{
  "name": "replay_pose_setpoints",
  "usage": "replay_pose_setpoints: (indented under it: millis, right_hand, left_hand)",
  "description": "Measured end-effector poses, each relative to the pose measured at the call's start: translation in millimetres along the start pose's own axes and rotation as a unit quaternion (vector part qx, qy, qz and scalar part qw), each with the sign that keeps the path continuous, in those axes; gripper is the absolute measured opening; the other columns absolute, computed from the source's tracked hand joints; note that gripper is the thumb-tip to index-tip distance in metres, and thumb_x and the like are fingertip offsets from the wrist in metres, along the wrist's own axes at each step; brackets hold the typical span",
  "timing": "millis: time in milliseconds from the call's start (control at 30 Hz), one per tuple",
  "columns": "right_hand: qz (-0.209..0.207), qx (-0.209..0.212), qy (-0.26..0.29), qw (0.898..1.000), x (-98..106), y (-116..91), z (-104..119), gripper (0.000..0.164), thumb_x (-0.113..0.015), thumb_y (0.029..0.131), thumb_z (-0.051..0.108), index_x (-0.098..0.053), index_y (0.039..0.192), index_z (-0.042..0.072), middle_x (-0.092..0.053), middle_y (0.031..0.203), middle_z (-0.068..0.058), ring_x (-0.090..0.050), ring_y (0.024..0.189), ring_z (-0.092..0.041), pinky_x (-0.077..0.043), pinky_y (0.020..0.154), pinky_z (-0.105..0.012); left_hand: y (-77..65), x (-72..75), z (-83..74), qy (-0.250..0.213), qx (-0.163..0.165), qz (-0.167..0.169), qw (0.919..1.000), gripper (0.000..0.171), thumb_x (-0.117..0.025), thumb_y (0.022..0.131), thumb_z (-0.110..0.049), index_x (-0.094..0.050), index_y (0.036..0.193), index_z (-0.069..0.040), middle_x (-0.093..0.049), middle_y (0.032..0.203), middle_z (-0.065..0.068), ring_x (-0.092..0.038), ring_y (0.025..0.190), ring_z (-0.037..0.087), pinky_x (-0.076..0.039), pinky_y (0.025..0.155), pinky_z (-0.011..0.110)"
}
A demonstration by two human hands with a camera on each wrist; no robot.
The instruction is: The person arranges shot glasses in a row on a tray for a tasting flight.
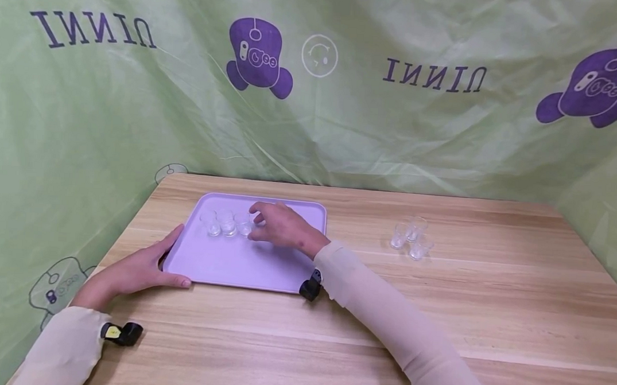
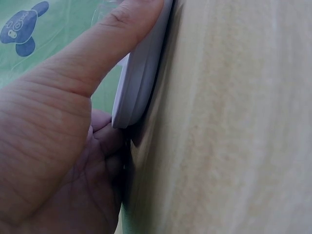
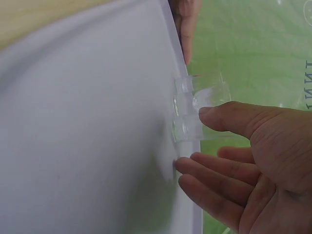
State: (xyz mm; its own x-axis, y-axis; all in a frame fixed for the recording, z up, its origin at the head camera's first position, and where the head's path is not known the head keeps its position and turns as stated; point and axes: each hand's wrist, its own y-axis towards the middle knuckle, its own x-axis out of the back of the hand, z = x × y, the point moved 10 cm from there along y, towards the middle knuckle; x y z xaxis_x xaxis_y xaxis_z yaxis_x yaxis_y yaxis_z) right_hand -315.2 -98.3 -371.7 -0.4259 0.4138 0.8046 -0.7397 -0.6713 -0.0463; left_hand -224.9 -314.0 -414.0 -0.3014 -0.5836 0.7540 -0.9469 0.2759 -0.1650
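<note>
Cups (image 1: 228, 226) clear, round, on smooth lilac tray (image 1: 238, 265); right hand (image 1: 282, 226) grip apart, left hand (image 1: 141, 269) spread against tray

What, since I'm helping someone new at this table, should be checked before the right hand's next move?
1. Tray on the table: ok.
2. Left hand at the tray: ok, it touches the near left corner.
3. Row of glasses upright on the tray: ok, at least three show.
4. Right hand well clear of that row: not ok, it is close at the row's right end.
5. Right fingers off the nearest glass: cannot tell, they overlap in view.
6. Other glasses clear of the right sleeve: ok, three stand apart from it.
</note>
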Motion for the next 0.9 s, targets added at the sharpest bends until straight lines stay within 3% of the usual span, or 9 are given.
replay_pose_setpoints:
  millis: [167,267,533,767,900]
  right_hand:
    - [-0.005,0.019,0.02,1.0,10,-11,-5,0.053,-0.076,0.096,0.022,-0.056,0.142,0.005,-0.07,0.127,-0.008,-0.067,0.109,-0.015,-0.049,0.094,-0.027]
    - [-0.012,0.036,0.023,0.999,17,-23,-6,0.053,-0.075,0.097,0.02,-0.055,0.143,0.002,-0.068,0.131,-0.01,-0.069,0.108,-0.018,-0.05,0.093,-0.029]
    - [-0.061,0.107,-0.048,0.991,41,-68,2,0.045,-0.073,0.097,0.021,-0.059,0.138,0.005,-0.068,0.129,-0.01,-0.065,0.116,-0.022,-0.044,0.102,-0.037]
    - [-0.112,0.099,-0.088,0.985,63,-105,-14,0.043,-0.075,0.096,0.025,-0.064,0.135,0.011,-0.065,0.133,-0.004,-0.055,0.128,-0.021,-0.041,0.108,-0.038]
    - [-0.139,0.1,-0.098,0.98,74,-126,-26,0.044,-0.077,0.095,0.026,-0.064,0.135,0.01,-0.062,0.137,-0.007,-0.053,0.131,-0.025,-0.038,0.111,-0.043]
  left_hand:
    - [0.9,0.3,-0.9,0.003,-0.002,-0.002,1.0,0.126,-0.088,0.081,-0.036,0.0,0.165,-0.007,-0.016,0.163,0.036,-0.026,0.143,0.055,-0.026,0.108,0.067]
    - [1.5,-0.2,-1.7,0.0,-0.002,-0.001,1.0,0.126,-0.088,0.081,-0.037,0.001,0.166,-0.008,-0.015,0.163,0.035,-0.025,0.144,0.054,-0.025,0.109,0.067]
    - [-0.5,-1.8,2.4,-0.01,0.009,0.0,0.9999,0.127,-0.088,0.082,-0.041,0.002,0.166,-0.011,-0.015,0.163,0.034,-0.024,0.144,0.052,-0.024,0.108,0.067]
    - [-1.1,-2.1,0.5,-0.01,0.004,0.002,0.9999,0.127,-0.087,0.082,-0.041,0.003,0.166,-0.01,-0.014,0.163,0.036,-0.022,0.144,0.054,-0.023,0.108,0.069]
    - [-1.9,-1.5,-0.5,-0.008,0.003,0.001,1.0,0.127,-0.088,0.082,-0.041,0.003,0.166,-0.009,-0.014,0.162,0.037,-0.023,0.144,0.056,-0.023,0.108,0.07]
